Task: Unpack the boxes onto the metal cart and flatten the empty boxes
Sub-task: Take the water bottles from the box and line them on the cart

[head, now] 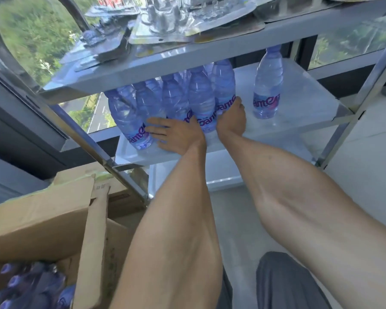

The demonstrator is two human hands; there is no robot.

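Note:
A cluster of several purple-tinted water bottles [187, 101] stands on the middle shelf [303, 94] of the metal cart. My left hand [176, 136] lies with fingers spread and straight against the lower parts of the front bottles. My right hand [232, 117] presses flat on the right side of the cluster; its fingertips are partly hidden by the bottles. One more bottle [267, 85] stands alone to the right on the same shelf. An open cardboard box [54, 219] at the lower left holds several more bottles [31, 286] with purple caps.
The cart's top shelf [187, 54] carries several flat plastic blister packs [165, 25]. A second cardboard box [80, 175] sits behind the open one. A window wall runs along the left and behind the cart. Pale floor [366, 175] lies to the right.

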